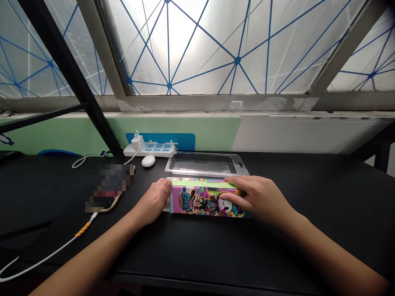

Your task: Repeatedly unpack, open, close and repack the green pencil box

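A long, colourful cardboard box (205,201) with cartoon print lies on the black desk in front of me, a pale green strip along its upper edge. My left hand (157,199) grips its left end, the thumb at the top corner and the fingers mostly hidden behind. My right hand (253,193) wraps the right end, with some fingers along the top and one across the printed front. Just behind the box lies a clear plastic blister shell (203,163).
A phone (111,187) on a white charging cable (46,257) lies to the left. Behind it are a white power strip (151,149) with a plug and a small white oval case (148,160). A black metal post (70,74) slants down at left. Windows rise behind the black desk (191,246).
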`<state>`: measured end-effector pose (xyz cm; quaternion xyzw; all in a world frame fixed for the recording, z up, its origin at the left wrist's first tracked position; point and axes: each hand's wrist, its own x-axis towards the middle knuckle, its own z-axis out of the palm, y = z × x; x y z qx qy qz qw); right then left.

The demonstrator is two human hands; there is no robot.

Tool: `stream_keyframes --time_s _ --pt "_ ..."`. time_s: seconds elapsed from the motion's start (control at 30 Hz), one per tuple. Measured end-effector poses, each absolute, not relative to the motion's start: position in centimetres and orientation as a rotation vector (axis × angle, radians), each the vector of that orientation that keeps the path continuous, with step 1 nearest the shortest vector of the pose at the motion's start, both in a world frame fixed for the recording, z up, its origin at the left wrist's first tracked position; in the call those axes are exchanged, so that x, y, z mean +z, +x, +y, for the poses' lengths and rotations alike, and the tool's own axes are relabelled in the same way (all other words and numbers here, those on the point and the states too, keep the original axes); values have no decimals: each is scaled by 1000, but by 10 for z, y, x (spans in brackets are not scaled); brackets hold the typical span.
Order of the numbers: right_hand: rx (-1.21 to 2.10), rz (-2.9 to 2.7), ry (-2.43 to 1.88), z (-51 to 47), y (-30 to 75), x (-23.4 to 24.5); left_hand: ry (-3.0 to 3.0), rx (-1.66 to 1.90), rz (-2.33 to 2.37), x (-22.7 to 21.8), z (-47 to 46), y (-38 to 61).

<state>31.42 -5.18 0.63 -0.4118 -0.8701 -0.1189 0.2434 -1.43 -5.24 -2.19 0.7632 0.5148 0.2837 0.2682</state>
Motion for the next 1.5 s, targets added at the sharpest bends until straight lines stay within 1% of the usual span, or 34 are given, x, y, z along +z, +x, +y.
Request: stream_keyframes --time_s 0.1,0.27,0.47,0.6,0.73,0.83,0.97,1.1,1.33,1.4,1.5 --pt "-234 -2390 -1192 -48 313 5 2109 744 1415 -19 -52 -12" --pt "-189 -2414 -1285 -41 311 3 2156 676 1487 -17 -54 -8" --pt "-396 -2527 -1163 -36 301 -3 2262 640 1525 -20 -56 -6" --pt "-409 -2585 -1162 -37 293 0 2217 643 1480 -19 -60 -9" --pt "-304 -2550 -1209 -41 281 2 2174 614 1399 -18 -64 -12" --pt "-248 -2527 -1233 -42 267 -1 2206 659 1346 -21 -64 -12" --pt "-420 -2494 -1254 -35 251 -7 2185 762 1328 -27 -62 -10" --pt "-543 -2480 -1245 -27 244 -10 2127 778 1317 -27 -62 -8" --pt "-684 -2373 -1203 -26 243 -1 2121 822 1333 -22 -65 -1" --pt "-717 -2328 -1160 -28 243 4 2158 818 1332 -21 -62 -1" --pt "-761 -2249 -963 -37 244 14 2168 766 1329 -21 -53 -8"
